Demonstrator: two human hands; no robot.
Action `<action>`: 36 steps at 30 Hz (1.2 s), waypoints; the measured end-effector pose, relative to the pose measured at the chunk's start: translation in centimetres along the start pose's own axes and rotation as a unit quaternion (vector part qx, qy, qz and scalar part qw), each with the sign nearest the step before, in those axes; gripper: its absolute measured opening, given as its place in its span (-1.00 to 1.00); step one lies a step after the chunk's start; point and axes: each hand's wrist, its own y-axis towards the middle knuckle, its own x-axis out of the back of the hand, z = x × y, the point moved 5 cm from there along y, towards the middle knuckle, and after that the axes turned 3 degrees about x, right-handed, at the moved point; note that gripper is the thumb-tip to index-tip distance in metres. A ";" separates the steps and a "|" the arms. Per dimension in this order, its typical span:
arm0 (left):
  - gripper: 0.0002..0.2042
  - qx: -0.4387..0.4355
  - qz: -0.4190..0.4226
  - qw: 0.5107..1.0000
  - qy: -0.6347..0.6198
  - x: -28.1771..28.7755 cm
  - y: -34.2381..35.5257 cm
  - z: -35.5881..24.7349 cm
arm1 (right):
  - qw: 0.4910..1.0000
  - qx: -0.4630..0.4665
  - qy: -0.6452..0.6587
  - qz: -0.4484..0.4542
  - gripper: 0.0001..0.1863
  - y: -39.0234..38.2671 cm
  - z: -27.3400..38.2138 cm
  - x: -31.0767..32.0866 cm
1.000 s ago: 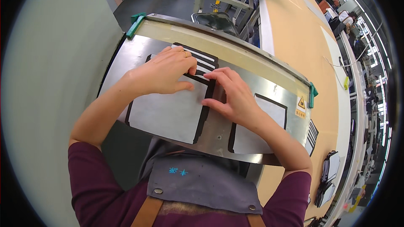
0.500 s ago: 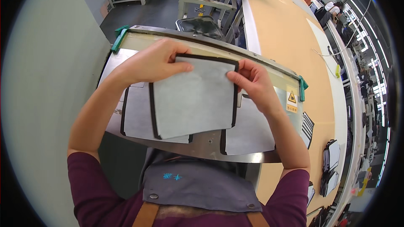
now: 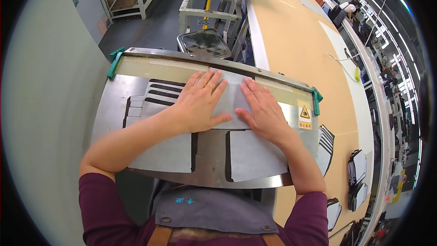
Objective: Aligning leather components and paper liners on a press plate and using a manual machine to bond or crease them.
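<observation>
Gray panel (image 3: 231, 105) beneath hands (image 3: 196, 105), near black-striped panel (image 3: 167, 152)

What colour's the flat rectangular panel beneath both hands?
The panel is mostly pale grey: see head view.

Both hands (image 3: 199, 103) (image 3: 264, 109) lie flat on a pale panel (image 3: 231, 99) atop a metal worktop (image 3: 209, 166).

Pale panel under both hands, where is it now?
In the head view, near centre, the pale panel lies under the left hand and right hand, between the striped panel at left and warning label at right.
</observation>
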 end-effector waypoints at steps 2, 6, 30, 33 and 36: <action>-0.18 0.007 0.016 1.000 -0.003 0.2 0.0 -0.3 | 1.000 -0.015 -0.001 0.020 -0.27 0.0 -0.1 -0.2; -0.12 0.005 0.005 1.000 -0.001 -0.1 0.5 0.4 | 1.000 -0.024 -0.009 0.010 -0.28 0.3 -0.1 -0.4; -0.70 0.128 0.004 0.981 -0.147 2.4 1.8 3.6 | 0.987 -0.032 0.046 -0.152 -0.40 2.4 -3.2 0.5; -0.57 0.218 0.108 0.966 -0.086 2.5 2.1 3.7 | 0.987 -0.044 0.039 -0.149 -0.43 2.4 -4.1 -0.6; -0.62 0.241 0.208 0.943 -0.100 2.9 3.2 3.9 | 0.983 -0.029 0.039 -0.174 -0.45 2.3 -3.9 -0.7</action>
